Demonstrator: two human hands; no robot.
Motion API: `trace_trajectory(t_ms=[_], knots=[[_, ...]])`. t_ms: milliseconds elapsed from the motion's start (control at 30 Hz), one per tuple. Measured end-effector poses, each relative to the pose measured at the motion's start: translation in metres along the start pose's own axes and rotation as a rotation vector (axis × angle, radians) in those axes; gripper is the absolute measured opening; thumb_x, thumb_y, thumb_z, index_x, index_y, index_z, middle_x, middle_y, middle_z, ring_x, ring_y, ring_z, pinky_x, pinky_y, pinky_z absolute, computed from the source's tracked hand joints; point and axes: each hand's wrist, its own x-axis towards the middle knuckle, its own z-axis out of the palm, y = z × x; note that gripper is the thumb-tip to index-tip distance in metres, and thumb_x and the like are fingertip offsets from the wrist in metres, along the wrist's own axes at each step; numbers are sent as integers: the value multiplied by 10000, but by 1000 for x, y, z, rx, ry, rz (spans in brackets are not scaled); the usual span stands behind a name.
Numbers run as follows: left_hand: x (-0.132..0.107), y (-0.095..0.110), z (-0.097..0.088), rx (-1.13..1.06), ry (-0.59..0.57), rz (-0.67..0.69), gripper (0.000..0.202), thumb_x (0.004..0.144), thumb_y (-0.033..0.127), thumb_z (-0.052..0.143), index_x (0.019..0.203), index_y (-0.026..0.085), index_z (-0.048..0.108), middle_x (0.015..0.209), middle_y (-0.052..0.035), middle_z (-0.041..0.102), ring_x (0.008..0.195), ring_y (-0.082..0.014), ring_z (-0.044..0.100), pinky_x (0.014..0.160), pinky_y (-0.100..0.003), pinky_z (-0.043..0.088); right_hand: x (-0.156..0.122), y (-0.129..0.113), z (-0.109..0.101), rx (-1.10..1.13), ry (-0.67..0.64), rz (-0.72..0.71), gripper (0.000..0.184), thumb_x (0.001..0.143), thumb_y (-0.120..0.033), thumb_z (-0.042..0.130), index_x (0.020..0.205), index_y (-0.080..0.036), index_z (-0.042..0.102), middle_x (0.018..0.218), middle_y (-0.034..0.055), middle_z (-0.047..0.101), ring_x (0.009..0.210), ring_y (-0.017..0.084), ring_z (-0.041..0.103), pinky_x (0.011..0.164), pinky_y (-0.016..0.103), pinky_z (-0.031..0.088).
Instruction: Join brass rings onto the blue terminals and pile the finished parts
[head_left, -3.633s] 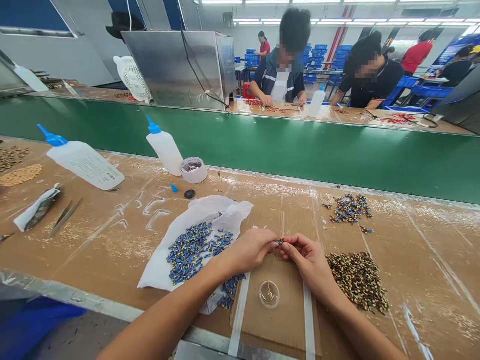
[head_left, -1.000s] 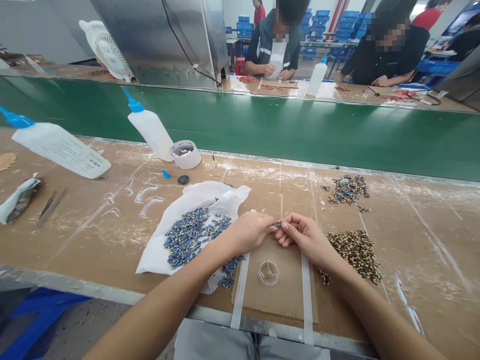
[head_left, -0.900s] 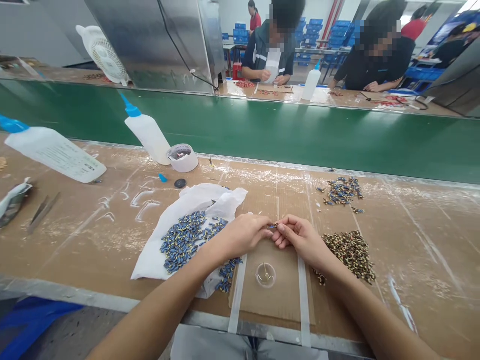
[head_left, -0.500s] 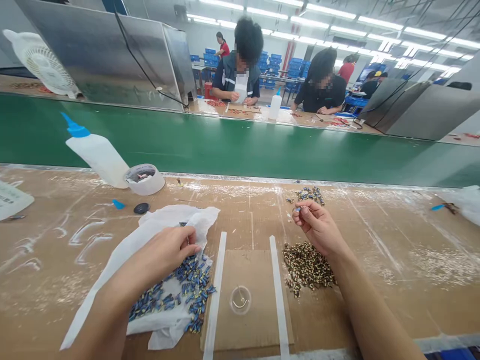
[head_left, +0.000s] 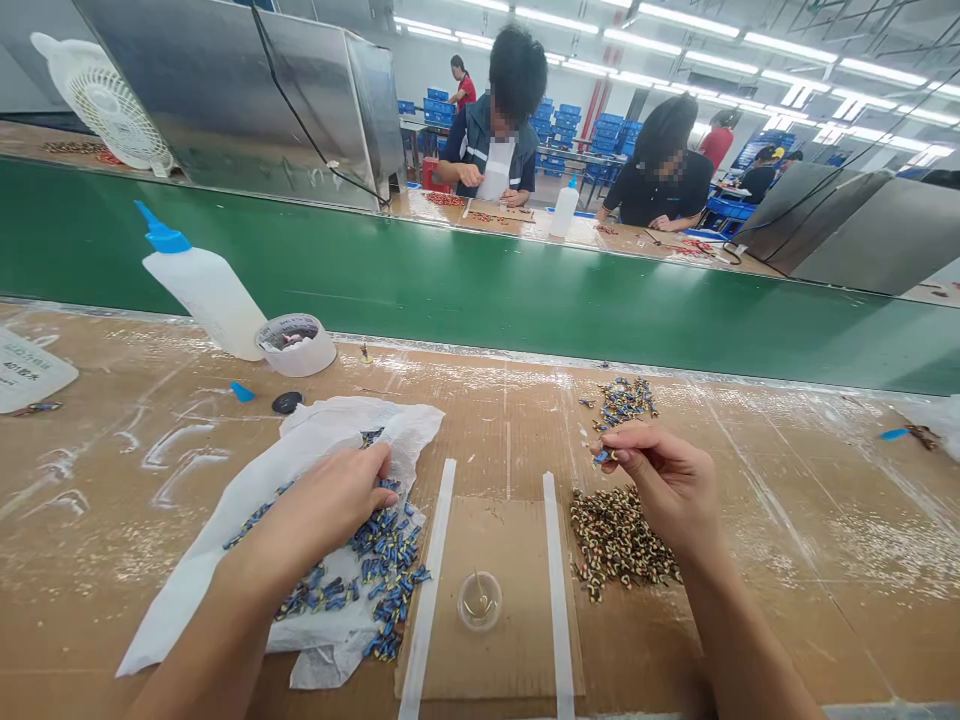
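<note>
My right hand (head_left: 667,480) has fingers clamped on one blue part (head_left: 604,456), small pile (head_left: 622,398) at its 12. Left hand (head_left: 334,510) sits in blue heap (head_left: 382,555), grip can't tell. Weak pinch: part may drop into brown heap (head_left: 615,540) at 6, mixing in.

A small blue plastic piece (head_left: 604,456) sits pinched in my right hand (head_left: 670,482); a heap of blue plastic pieces (head_left: 384,556) lies under my left hand (head_left: 330,505).
</note>
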Motion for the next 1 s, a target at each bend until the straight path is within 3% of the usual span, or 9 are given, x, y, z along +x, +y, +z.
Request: trace_trajectory(t_ms=[167,300,400,567,667,767,900,1000], knots=[[1,0,-1,3,-38,30,89,777,267,566,721,201,545,734,-44,616,686,-216,529,611,-304,298,0,-2,0,-224,9,-85,204,924,-191,575,932,-306,742,866,15,727,716,158,668,643,336,538],[2,5,-6,-9,-47,27,103,776,252,545,690,196,539,716,-43,615,681,-209,530,605,-297,293,10,26,-10,-408,141,25,174,922,-276,566,972,-242,729,827,38,728,743,184,688,707,357,547],[2,9,-11,-26,-56,20,59,762,231,545,718,192,547,703,-26,610,678,-198,535,600,-283,290,16,41,-16,-386,247,38,172,906,-294,585,981,-225,724,834,44,732,765,204,701,719,362,550],[1,18,-20,-90,-28,61,109,803,278,558,752,183,561,679,0,603,643,-172,528,596,-270,301,4,14,-2,-277,226,-110,152,901,-212,605,957,-277,731,906,29,723,766,180,679,701,355,548],[-3,35,-22,-165,127,164,200,891,324,509,759,180,549,623,18,547,607,-150,484,589,-265,308,-8,-8,13,-252,157,-187,204,890,-154,608,954,-294,741,943,33,732,771,184,682,664,362,558],[-9,62,-15,-304,261,329,216,937,326,492,800,168,548,696,10,548,626,-124,463,598,-250,339,-15,-17,25,-239,61,-237,290,875,-87,609,989,-322,734,942,15,743,831,186,699,687,356,570],[-18,91,8,-514,247,595,187,941,340,549,1002,164,572,843,-14,586,680,-102,511,628,-227,409,-20,-17,34,-240,-34,-235,347,867,-43,612,1016,-338,717,962,-2,750,892,178,708,740,344,572],[-22,100,21,-546,238,699,192,944,332,560,1031,162,560,881,-25,587,661,-90,509,616,-224,420,-22,-15,37,-213,-71,-228,326,866,-38,610,1007,-314,714,969,6,748,881,176,710,721,337,573]])
